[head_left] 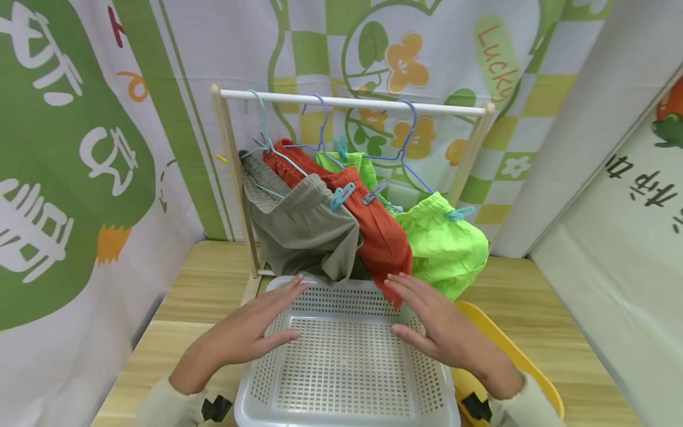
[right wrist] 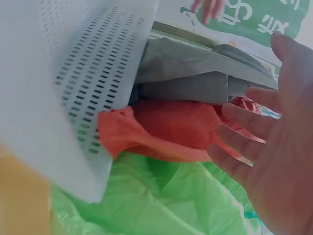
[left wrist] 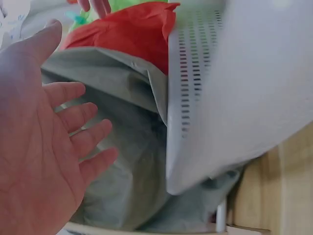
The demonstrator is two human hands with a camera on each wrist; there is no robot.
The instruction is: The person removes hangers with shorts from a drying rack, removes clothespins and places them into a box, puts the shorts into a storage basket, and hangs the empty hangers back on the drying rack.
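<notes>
Both hands hover over a white perforated plastic basket (head_left: 341, 367), holding nothing. At its left side is the left hand (head_left: 253, 332), fingers extended; its palm also shows in the left wrist view. Opposite it, the right hand (head_left: 440, 323) reaches forward with spread fingers near the hem of red shorts (head_left: 381, 228). Grey shorts (head_left: 304, 228) hang to the left and bright green shorts (head_left: 445, 243) to the right. They hang from hangers, with clothespins such as the blue clothespin (head_left: 341, 197) and a grey clothespin (head_left: 375, 191) at their waistbands.
A small rack with a white rod (head_left: 352, 102) and wooden posts stands behind the basket. Right of the basket, a yellow tray (head_left: 509, 341) lies partly under the right arm. The wooden table (head_left: 197, 290) meets patterned cloth walls at the back and sides.
</notes>
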